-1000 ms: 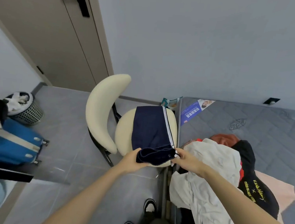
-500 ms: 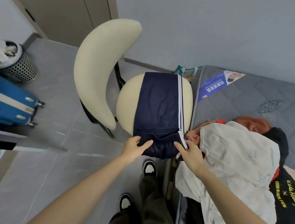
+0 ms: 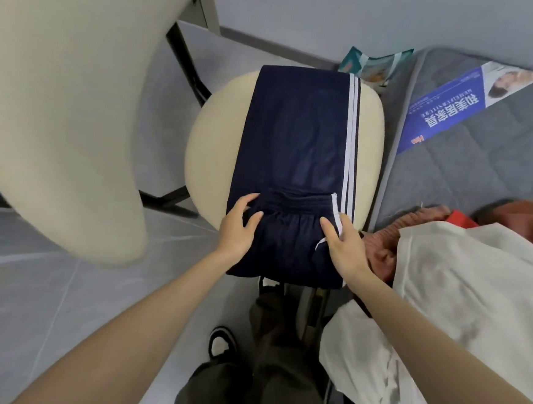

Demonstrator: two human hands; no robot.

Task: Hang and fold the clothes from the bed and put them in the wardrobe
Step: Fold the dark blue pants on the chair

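Note:
Navy trousers (image 3: 295, 140) with white side stripes lie folded lengthwise across the cream chair seat (image 3: 209, 140). Their waistband end is folded back over the near part. My left hand (image 3: 239, 228) rests on the left side of that folded end, fingers spread on top. My right hand (image 3: 341, 246) presses the right side by the white stripe, its fingers straight. Right of the chair, a pile of clothes lies on the grey mattress (image 3: 485, 161): a white shirt (image 3: 442, 295) over a rust-coloured garment (image 3: 379, 245).
The chair's curved cream backrest (image 3: 59, 105) fills the upper left, close to the camera. A blue printed label (image 3: 442, 104) lies on the mattress corner. A paper bag (image 3: 365, 63) stands between chair and wall. My legs and shoes (image 3: 222, 345) are on the grey tile floor.
The view has closed in on the chair. Both hands carried the trousers' near end up and over, then laid it on the seat. They went from gripping it to resting on top.

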